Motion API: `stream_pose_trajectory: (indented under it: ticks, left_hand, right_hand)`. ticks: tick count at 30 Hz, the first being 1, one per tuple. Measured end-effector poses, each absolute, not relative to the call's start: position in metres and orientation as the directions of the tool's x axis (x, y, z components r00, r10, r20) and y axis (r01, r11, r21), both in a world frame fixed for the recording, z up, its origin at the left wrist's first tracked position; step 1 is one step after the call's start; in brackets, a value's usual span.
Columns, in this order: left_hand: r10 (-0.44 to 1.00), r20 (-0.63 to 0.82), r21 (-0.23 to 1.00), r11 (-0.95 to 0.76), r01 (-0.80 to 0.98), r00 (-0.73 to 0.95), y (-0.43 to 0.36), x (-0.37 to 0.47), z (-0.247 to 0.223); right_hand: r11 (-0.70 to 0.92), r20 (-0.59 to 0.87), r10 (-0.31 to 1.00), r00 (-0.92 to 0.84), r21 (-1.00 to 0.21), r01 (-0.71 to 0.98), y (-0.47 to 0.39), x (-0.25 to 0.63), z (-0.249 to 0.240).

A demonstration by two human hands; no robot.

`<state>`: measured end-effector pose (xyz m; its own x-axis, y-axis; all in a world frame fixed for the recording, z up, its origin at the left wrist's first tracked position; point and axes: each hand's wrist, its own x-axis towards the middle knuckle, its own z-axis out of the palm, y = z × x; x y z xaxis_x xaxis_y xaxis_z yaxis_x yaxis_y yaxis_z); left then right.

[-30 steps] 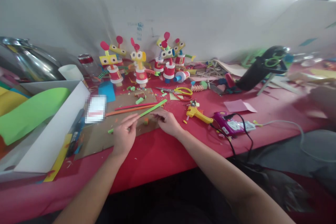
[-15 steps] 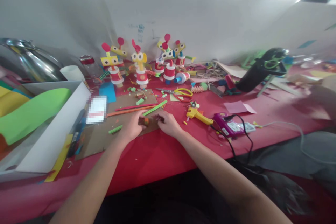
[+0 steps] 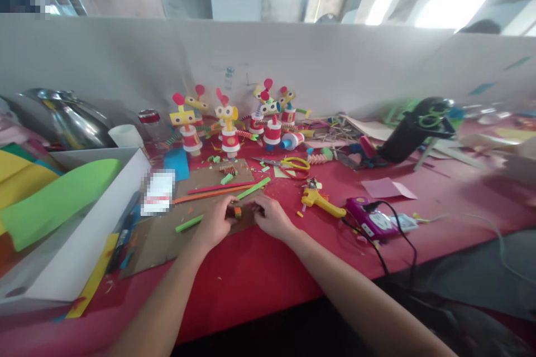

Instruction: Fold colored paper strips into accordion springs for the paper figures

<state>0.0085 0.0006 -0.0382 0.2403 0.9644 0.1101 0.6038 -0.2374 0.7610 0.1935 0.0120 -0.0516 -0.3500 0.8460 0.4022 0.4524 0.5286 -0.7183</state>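
Observation:
My left hand point(image 3: 218, 222) is closed round a small folded orange and green paper piece point(image 3: 238, 212), which sticks out at its fingertips. Just to the right, my right hand point(image 3: 272, 216) has its fingers curled; what they hold, if anything, is too small to make out. Both hands are over the front edge of a brown cardboard sheet point(image 3: 159, 242). Behind them lie a green strip point(image 3: 253, 188), an orange strip point(image 3: 196, 197) and a red strip point(image 3: 218, 187). A shorter green strip point(image 3: 189, 223) lies left of my left hand.
Several paper-cup figures point(image 3: 230, 139) stand at the back. Yellow-handled scissors point(image 3: 295, 164), a yellow glue gun point(image 3: 322, 202) and a purple power strip point(image 3: 371, 220) are on the right. A white box point(image 3: 87, 228) with coloured sheets stands left, near a metal jug point(image 3: 77, 122).
The camera view has tilted up, so the table sits lower in the picture. My hands stay near the same spot over the cardboard, and the small folded piece has turned slightly, showing green.

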Motion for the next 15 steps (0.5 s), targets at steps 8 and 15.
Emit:
stream_pose_trajectory:
  ticks: [8,15]
  left_hand:
    - [0.983,0.138,0.872,-0.178,0.456,0.119,0.001,0.005,-0.034]
    - [0.974,0.097,0.973,-0.049,0.226,-0.206,0.02,-0.02,-0.019]
  right_hand:
    - [0.543,0.413,0.837,-0.36,-0.709,0.449,0.013,0.195,-0.054]
    - [0.545,0.403,0.835,-0.375,-0.7,0.461,0.011,0.194,-0.053]
